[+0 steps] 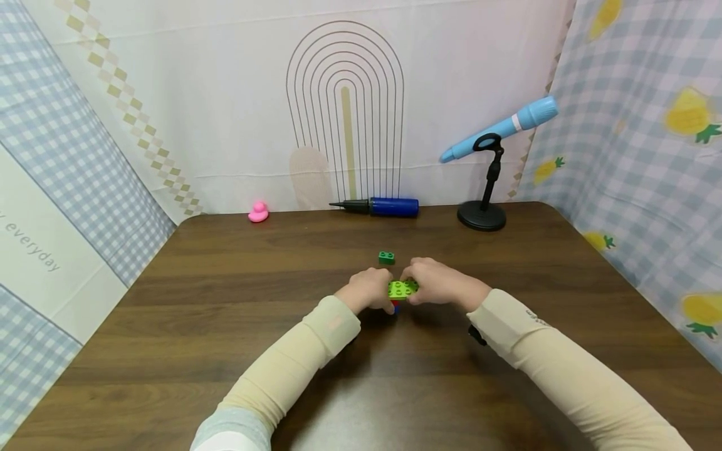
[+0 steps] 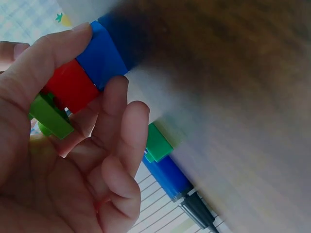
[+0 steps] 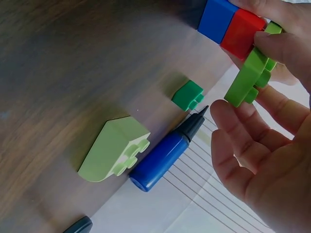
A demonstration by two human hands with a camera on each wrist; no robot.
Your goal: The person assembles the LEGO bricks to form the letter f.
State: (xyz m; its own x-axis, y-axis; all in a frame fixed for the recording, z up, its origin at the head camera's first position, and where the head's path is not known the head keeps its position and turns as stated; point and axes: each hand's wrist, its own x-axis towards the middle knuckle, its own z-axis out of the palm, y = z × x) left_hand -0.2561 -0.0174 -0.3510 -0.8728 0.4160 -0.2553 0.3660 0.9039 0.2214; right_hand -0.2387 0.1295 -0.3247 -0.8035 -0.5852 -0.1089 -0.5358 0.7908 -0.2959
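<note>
A small stack of toy building bricks is between my two hands near the table's middle. A blue brick (image 2: 103, 54) is at its bottom, a red brick (image 2: 73, 87) above it, and a flat lime-green brick (image 1: 399, 289) with studs on top. My left hand (image 1: 369, 291) grips the blue and red part, thumb on one side and fingers on the other. With its thumb and fingers, my right hand (image 1: 440, 282) pinches the lime-green brick at the stack's other side. Just beyond the hands lies a small dark green brick (image 1: 386, 257).
A pale green sloped brick (image 3: 114, 148) shows on the table in the right wrist view. Along the back edge are a pink duck (image 1: 259, 212), a blue hand pump (image 1: 392, 207) and a black stand (image 1: 482, 214) holding a light-blue toy microphone (image 1: 502, 130).
</note>
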